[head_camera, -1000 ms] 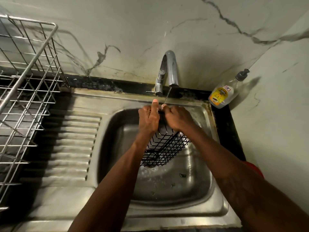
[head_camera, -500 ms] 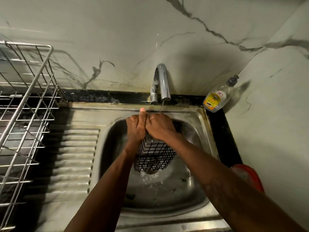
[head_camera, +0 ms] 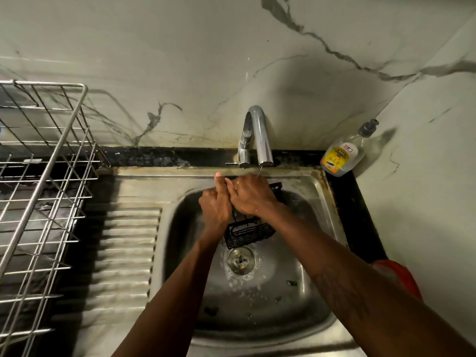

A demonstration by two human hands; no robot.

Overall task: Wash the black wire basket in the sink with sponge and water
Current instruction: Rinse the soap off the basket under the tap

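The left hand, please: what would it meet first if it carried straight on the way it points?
The left hand would likely meet the sink's back rim near the faucet base, though depth is unclear.

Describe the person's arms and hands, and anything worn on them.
Both arms are bare up to the frame edge: no sleeves, gloves, watch or bracelet show. The left hand and right hand carry no visible rings. The right forearm bears faint dark markings, too dim to read.

black wire basket (head_camera: 247,234) top: behind right hand (head_camera: 251,195) | dish rack (head_camera: 38,176): cut off left
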